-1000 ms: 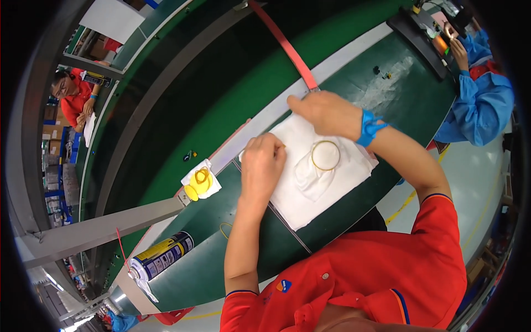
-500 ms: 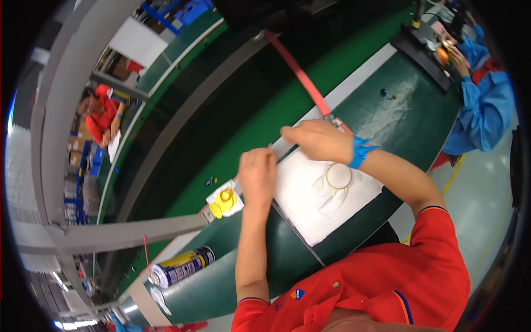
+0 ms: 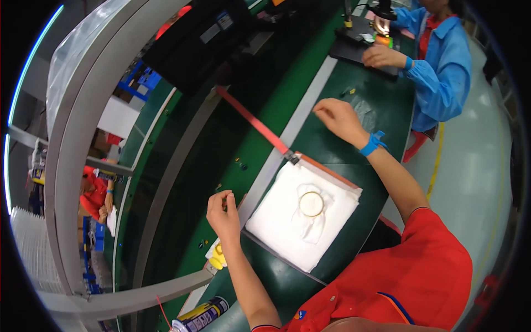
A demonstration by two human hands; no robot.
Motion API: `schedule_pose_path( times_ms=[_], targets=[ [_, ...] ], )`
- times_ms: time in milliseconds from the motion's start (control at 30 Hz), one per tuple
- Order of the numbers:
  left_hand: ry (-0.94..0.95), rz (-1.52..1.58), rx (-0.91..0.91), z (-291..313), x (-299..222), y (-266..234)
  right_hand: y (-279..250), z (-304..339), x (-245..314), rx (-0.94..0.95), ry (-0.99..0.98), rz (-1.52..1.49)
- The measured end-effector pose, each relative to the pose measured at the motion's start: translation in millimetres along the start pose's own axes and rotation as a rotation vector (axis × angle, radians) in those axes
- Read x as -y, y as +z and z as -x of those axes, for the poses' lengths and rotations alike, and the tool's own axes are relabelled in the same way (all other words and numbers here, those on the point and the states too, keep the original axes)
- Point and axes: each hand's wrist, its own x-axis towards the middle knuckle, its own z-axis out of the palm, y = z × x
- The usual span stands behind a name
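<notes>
Left of the white cloth stack (image 3: 274,223), yellow pieces (image 3: 218,258) are partly hidden by a forearm (image 3: 250,279); one spray can (image 3: 203,315) is cut off. One gold-rimmed round piece (image 3: 311,204) is set on the stack. Left hand (image 3: 223,216) beside it, right hand (image 3: 340,120) beyond: both grips narrowly curled; contents cannot be told.

Your left hand (image 3: 223,216) hangs with its fingers loosely curled, just left of the square stack of white cloth (image 3: 271,218) on the green bench (image 3: 326,146). Your right hand (image 3: 339,119) is beyond the stack, fingers bent in; whether either hand grips anything is too small to tell. On the stack before you lies a bunched white cloth (image 3: 311,235) – a thin yellowish ring (image 3: 311,216) shows on it. A red strap (image 3: 251,119) ends by the stack's far corner – a spray can (image 3: 203,315) lies at your lower left.
</notes>
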Motion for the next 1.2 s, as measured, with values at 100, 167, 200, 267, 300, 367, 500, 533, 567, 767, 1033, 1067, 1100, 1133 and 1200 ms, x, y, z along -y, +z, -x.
schedule_pose_path(
  times_ms=[100, 167, 200, 267, 300, 367, 500, 533, 567, 767, 1033, 1067, 1100, 1133, 1200],
  targets=[
    [-0.008, 0.173, 0.120, -15, -26, 24, -28, 23, -34, -0.062, 0.138, 0.075],
    [0.159, 0.227, 0.216, -35, -52, 55, -27, 36, -51, -0.190, 0.217, 0.143],
    [0.239, 0.261, 0.261, -45, -65, 79, -28, 37, -58, -0.202, 0.223, 0.154],
    [0.177, 0.340, 0.459, -63, -105, 120, -30, 30, -68, -0.396, 0.274, -0.039],
    [0.317, 0.331, 0.423, -69, -115, 149, -28, 25, -77, -0.409, 0.264, -0.038],
    [0.426, 0.287, 0.444, -81, -134, 204, -25, 13, -94, -0.374, 0.225, 0.140],
    [0.475, 0.155, 0.449, -78, -168, 261, -20, -1, -80, -0.088, 0.236, 0.225],
    [0.487, 0.159, 0.446, -77, -170, 266, -23, -2, -81, -0.045, 0.219, 0.230],
    [0.471, 0.134, 0.437, -75, -170, 269, -25, -4, -83, 0.000, 0.199, 0.232],
    [0.589, 0.245, 0.325, -63, -132, 233, -23, 16, -79, 0.008, 0.244, -0.164],
    [-0.602, 1.237, 0.685, 9, -97, 68, -49, 81, 42, 0.293, 0.746, -1.254],
    [-0.621, 1.247, 0.650, 19, -90, 58, -43, 88, 45, 0.325, 0.714, -1.316],
    [-0.650, 1.243, 0.624, 29, -83, 50, -38, 92, 50, 0.358, 0.733, -1.322],
    [-0.712, 1.330, 0.614, 38, -77, 44, -32, 96, 52, 0.372, 0.739, -1.344],
    [-0.762, 1.383, 0.598, 56, -66, 35, -22, 105, 62, 0.382, 0.768, -1.341]
  ],
)
